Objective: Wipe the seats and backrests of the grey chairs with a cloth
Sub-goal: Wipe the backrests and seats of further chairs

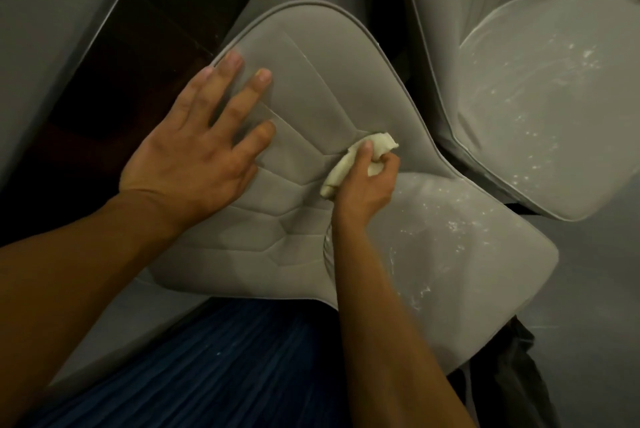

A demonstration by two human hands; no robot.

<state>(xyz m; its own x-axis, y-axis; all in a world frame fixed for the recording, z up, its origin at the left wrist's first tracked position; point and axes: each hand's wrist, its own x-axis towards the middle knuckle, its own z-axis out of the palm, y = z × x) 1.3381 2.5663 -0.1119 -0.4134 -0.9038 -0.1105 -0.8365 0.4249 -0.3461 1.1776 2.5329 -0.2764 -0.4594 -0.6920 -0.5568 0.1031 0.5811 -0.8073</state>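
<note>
Right hand [367,185] grips one crumpled cream cloth [337,176], partly hidden under the fingers, long axis lower-left to upper-right, at the backrest-seat crease of the near grey stitched-fabric chair [311,98]. Left hand [194,157] lies flat, fingers spread, on its backrest. Second grey chair [536,109], right, is cut off.

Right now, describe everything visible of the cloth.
The cloth is small, cream-white, soft-looking and crumpled into a wad. The right hand holds it bunched, with ends poking out either side of the grip. It presses against the nearer grey chair, at the crease where the quilted backrest meets the seat.
</note>
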